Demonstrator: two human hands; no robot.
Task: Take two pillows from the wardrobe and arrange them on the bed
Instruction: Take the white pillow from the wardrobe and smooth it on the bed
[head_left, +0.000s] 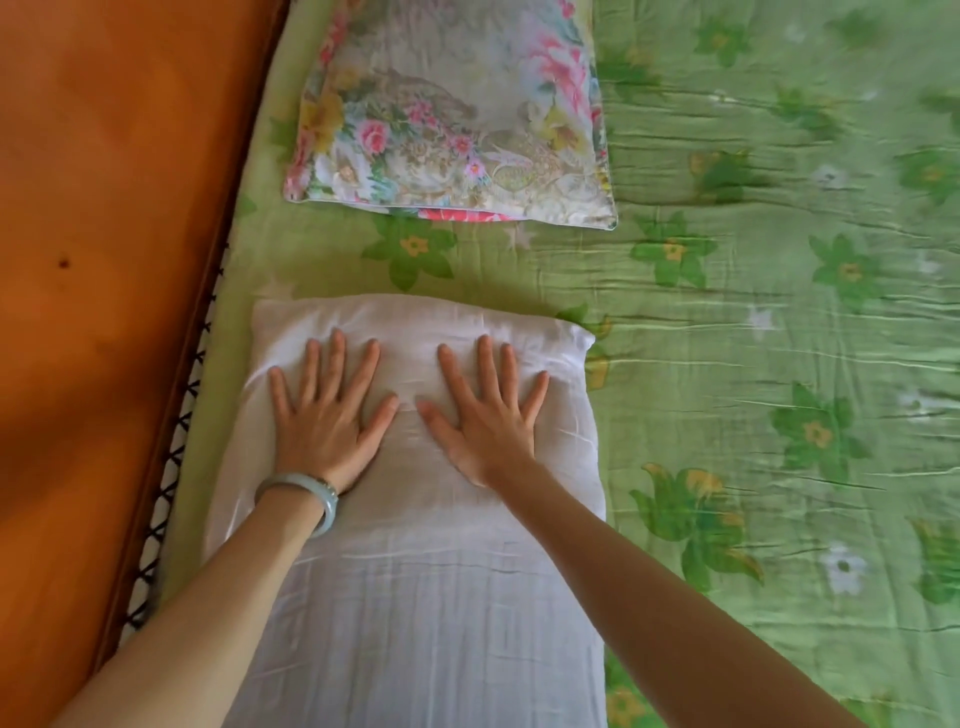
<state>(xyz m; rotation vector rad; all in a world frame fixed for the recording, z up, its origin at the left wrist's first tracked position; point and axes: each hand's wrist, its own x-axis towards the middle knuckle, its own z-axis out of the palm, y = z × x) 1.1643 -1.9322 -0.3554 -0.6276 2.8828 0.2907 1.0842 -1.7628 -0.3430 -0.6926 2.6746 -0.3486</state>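
Soft, even daylight fills my view, nearly washing out the white pillow (415, 597) at lower centre; shadows are faint. The green sheet (779, 364) smears with blur toward the right edge, and the wooden board (104, 260) at left bows from the wide lens.

Bed (779, 322): covered by a green sheet (727, 519) printed with green-and-yellow flowers and creased in long lines. An orange wooden board (104, 260) borders it at 9 o'clock.

Two items lie directly on the sheet, both along the 9 o'clock side:
- Floral pillow (452, 119) at 12 o'clock, flat, its far end cut by the frame.
- White pillow (415, 597) at 6 o'clock, flat.

The pillows are apart, with a strip of bare sheet between them.
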